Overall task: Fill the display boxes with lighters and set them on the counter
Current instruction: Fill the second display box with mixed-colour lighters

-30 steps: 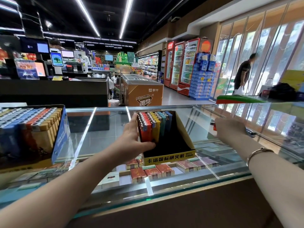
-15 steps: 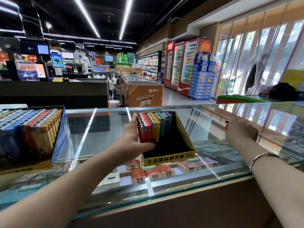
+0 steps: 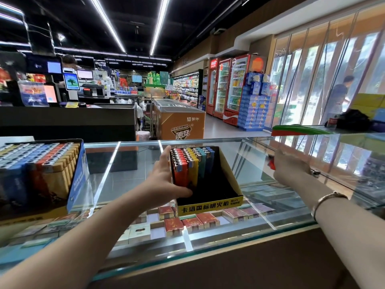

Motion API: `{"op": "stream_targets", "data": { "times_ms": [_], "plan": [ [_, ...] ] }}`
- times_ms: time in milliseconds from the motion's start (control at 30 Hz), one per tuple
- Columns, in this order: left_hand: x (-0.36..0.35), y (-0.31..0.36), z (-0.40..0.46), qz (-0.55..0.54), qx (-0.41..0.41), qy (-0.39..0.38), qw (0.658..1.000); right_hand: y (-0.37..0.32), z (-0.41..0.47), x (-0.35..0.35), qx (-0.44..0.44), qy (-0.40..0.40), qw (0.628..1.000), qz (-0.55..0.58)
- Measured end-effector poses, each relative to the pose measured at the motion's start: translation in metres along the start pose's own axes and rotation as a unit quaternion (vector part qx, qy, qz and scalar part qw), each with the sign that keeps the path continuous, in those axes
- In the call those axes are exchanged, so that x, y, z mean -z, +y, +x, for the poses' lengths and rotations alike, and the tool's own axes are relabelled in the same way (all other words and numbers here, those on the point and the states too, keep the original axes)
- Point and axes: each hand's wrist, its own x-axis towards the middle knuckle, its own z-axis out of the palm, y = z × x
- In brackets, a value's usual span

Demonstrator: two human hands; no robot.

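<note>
the left hand [image 3: 164,180] rests against the left side of the box [image 3: 227,184]. its fingers [image 3: 166,155] lie straight and together along the outer left wall, tips pointing away from the person; the thumb [image 3: 181,191] curls round the near left corner and presses toward the front lighter. the hand grips the box between fingers and thumb.

the box stands on the glass desk [image 3: 129,176], black inside, with a yellow printed front strip. the lighters [image 3: 190,163] stand upright in rows in its left half, just beside the left fingers: red nearest them, then yellow, then teal and blue. the right half of the box, away from the fingers, holds none.

the right hand [image 3: 291,170] is well apart, to the right of the box, above the desk, back of the hand toward the camera. its fingers are curled round a red lighter [image 3: 271,163], of which only a small part shows beyond the knuckles. a bracelet [image 3: 327,200] sits on the right wrist.

a second box [image 3: 39,174], filled with lighters, stands on the desk well to the left of the left fingers. cigarette packs [image 3: 187,223] lie under the glass, below both hands.
</note>
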Motion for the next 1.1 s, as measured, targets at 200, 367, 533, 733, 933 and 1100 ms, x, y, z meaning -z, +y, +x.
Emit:
{"op": "stream_targets", "data": {
  "times_ms": [200, 367, 533, 733, 933, 1100],
  "plan": [
    [0.001, 0.001, -0.001, 0.035, -0.007, 0.012, 0.999, -0.042, -0.014, 0.034, 0.037, 0.111, 0.905, 0.408],
    [0.000, 0.002, -0.005, 0.102, -0.022, 0.029, 0.994, -0.085, -0.042, 0.063, 0.071, -0.077, 0.528, 0.843],
    [-0.001, 0.014, -0.013, 0.152, -0.192, 0.184, 0.952, -0.117, -0.059, 0.062, 0.093, -0.182, 0.338, 0.919],
    [-0.013, 0.033, -0.008, 0.283, -0.272, 0.300, 0.870, -0.129, -0.057, 0.057, 0.149, -0.230, 0.268, 0.923],
    [-0.028, 0.056, -0.004, 0.294, -0.270, 0.261, 0.879, -0.119, -0.051, 0.051, 0.166, -0.208, 0.245, 0.932],
    [-0.031, 0.074, 0.009, 0.173, -0.229, 0.238, 0.928, -0.118, -0.047, 0.051, 0.164, -0.197, 0.238, 0.937]
  ]
}}
